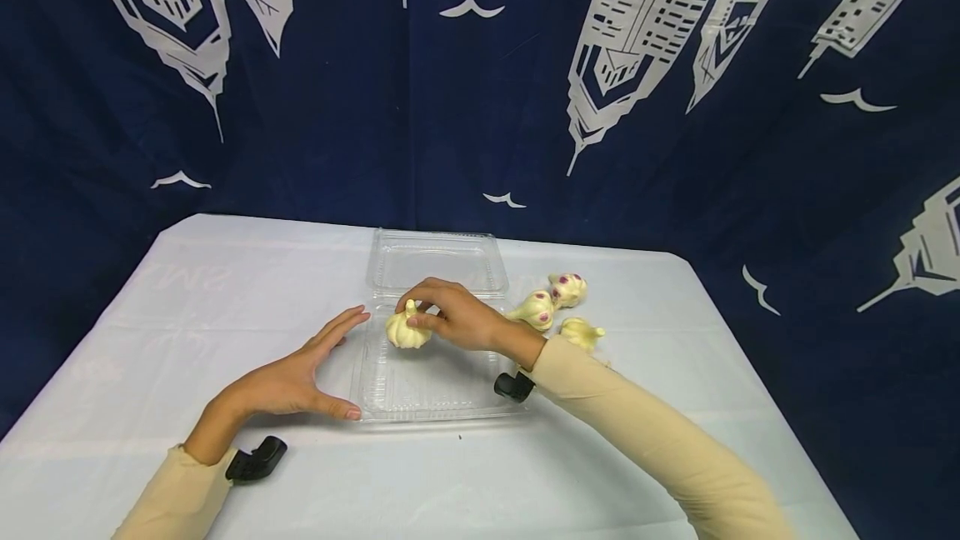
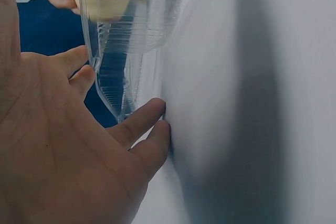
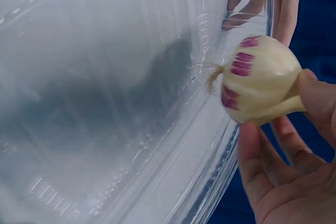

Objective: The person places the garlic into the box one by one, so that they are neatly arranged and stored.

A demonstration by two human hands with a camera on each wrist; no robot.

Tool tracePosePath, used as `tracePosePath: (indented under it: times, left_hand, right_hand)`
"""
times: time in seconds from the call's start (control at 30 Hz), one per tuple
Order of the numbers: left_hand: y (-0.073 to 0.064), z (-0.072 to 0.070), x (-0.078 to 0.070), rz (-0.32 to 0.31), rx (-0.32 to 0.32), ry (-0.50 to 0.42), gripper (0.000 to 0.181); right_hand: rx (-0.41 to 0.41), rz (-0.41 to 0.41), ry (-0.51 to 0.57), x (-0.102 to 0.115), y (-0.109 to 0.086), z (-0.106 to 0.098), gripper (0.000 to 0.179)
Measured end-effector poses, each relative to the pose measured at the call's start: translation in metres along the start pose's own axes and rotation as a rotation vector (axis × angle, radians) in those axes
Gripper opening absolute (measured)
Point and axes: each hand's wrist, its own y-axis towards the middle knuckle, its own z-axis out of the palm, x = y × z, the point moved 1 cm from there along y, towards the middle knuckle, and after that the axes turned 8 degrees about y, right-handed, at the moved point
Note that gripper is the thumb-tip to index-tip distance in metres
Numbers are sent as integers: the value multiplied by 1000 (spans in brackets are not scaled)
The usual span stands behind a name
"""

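Observation:
My right hand (image 1: 463,319) pinches a cream-coloured garlic bulb (image 1: 407,332) between thumb and fingers, over the left part of a clear plastic clamshell box (image 1: 450,394). Purple patches and a tuft of roots show on the bulb (image 3: 262,80) in the right wrist view, its root end towards the box's inside. At the box's left side is my left hand (image 1: 285,382), fingers stretched out and thumb apart. Seen from the left wrist, that hand's fingertips (image 2: 156,109) lie right at the box's wall, the lower ones close to the tabletop.
The box's lid (image 1: 438,265) lies folded back behind its base. To the right are more garlic bulbs (image 1: 567,288), partly behind my right forearm. A white cloth covers the table (image 1: 247,290), and a dark blue curtain (image 1: 337,148) with white building prints hangs behind it.

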Motion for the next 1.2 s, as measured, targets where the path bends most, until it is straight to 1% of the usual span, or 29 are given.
tracePosePath:
  times: [0.13,0.3,0.47,0.6,0.8,1.0,1.1,1.2]
  left_hand:
    - [0,0,-1,4,-3,-3,119]
    - [-1,0,-2,2,-1,-9,119]
    - [-1,0,-3,8,1,-11,118]
    - [1,0,-3,14,5,-9,119]
    - [1,1,-2,21,9,-14,119]
    - [0,0,-2,13,9,-25,119]
    - [0,0,-2,7,8,-29,119]
    - [0,0,-1,15,6,-30,119]
  right_hand:
    - [9,37,-52,3,5,4,21]
    - [71,68,-154,7,14,10,21]
    - [114,120,-235,11,20,16,26]
    - [100,149,-280,13,23,19,30]
    - [71,151,-341,14,26,20,27]
    - [48,159,-333,13,29,20,25]
    - [22,172,-324,12,31,21,25]
    - [-1,190,-325,13,33,23,26]
